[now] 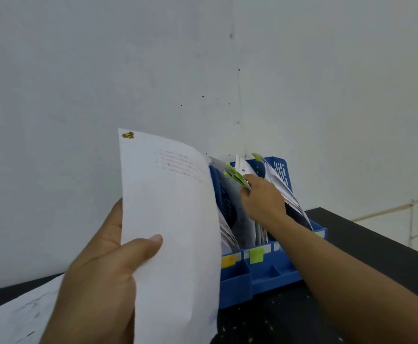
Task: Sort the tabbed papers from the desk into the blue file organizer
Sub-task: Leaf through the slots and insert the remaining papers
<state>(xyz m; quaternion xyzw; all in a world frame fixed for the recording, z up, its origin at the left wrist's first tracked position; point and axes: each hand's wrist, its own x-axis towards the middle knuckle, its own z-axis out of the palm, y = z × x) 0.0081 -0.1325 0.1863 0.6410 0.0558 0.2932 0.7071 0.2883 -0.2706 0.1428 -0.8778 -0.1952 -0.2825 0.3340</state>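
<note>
My left hand point(103, 276) holds a white sheet point(170, 232) upright, thumb on its front; a small gold mark sits at its top left corner. It hides the left part of the blue file organizer point(272, 271), which stands on the black desk by the wall. My right hand point(261, 197) reaches into the organizer's middle slot, fingers closed on papers with green tabs point(235, 175). More papers point(287, 189) lean in the right slot. A yellow label point(228, 260) and a green label point(256, 255) mark the organizer's front.
The black desk point(377, 247) ends at an edge on the right. A loose printed paper point(21, 314) lies on the desk at the lower left. A plain white wall rises right behind the organizer.
</note>
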